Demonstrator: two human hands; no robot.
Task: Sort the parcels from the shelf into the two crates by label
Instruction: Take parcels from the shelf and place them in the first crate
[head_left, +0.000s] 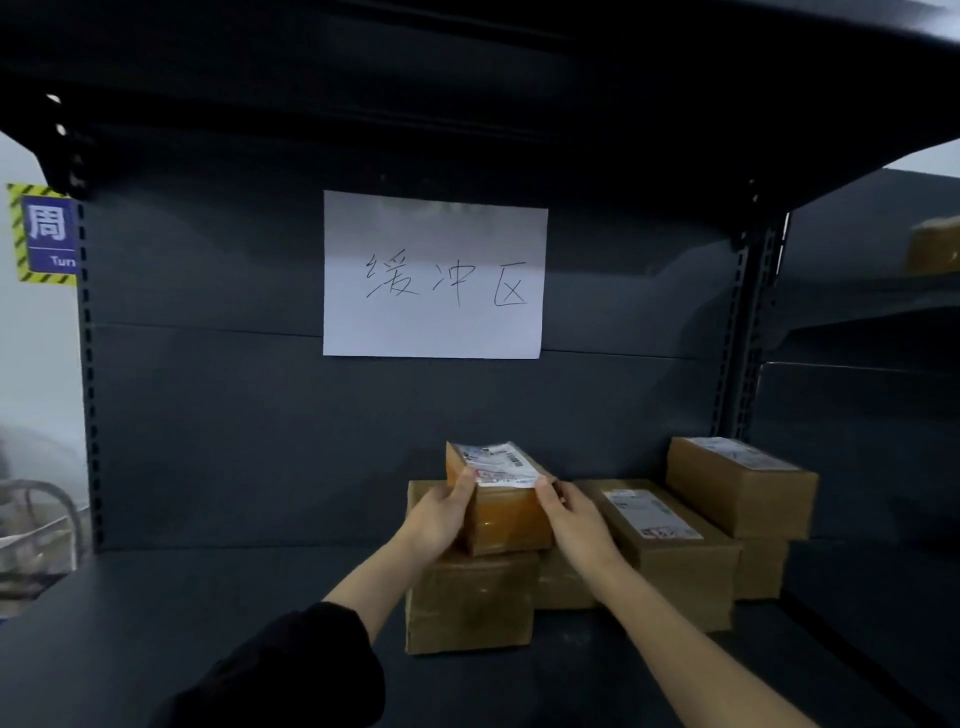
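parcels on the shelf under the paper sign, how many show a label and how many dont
Label showing: 3 (held parcel, long parcel, top right parcel)
No label showing: 3 (lower left parcel, low middle parcel, lower right parcel)
Total: 6

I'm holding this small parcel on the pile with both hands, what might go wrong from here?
The small parcel is glossy with tape and held only at its sides by the left hand and right hand, so it may slip. Pulling it out could nudge the long parcel beside it.
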